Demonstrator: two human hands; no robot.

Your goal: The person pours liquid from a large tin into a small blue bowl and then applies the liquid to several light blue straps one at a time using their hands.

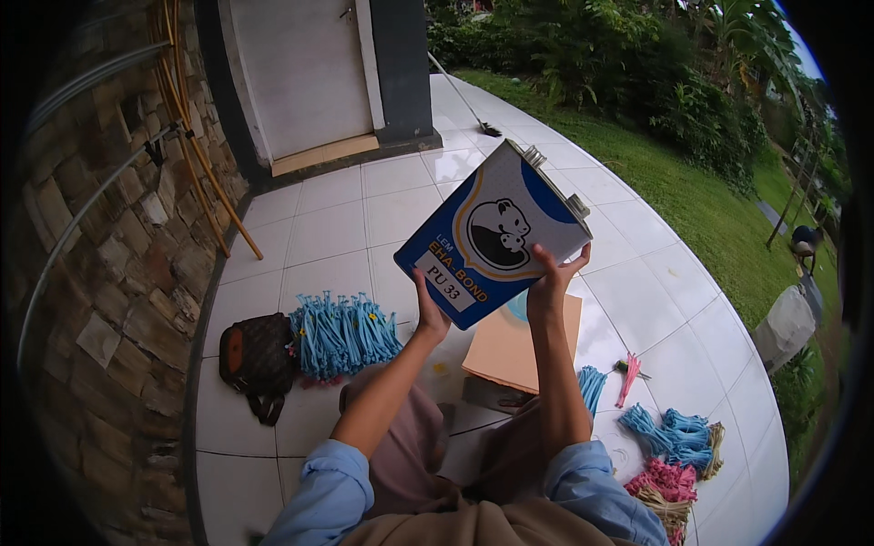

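A rectangular metal can (446, 218), blue and silver-white with an animal picture on its front, is held up tilted before me. My left hand (432, 311) grips its lower left edge, the thumb on the front face. My right hand (552, 282) holds its lower right side, thumb on the front and fingers round the edge. Two metal fittings, one a spout-like cap (578, 207), show on its upper right side. Beneath the can a brown cardboard-topped box (501, 357) stands in front of my legs, and a light-blue round object on it is partly hidden.
Light-blue strip bundles (341, 338) lie on the white tiles at left beside a dark brown bag (255, 353). Blue bundles (669, 435), pink bundles (665, 480) and a small green-handled tool (642, 374) lie at right. Bamboo poles (214, 182) lean against the stone wall.
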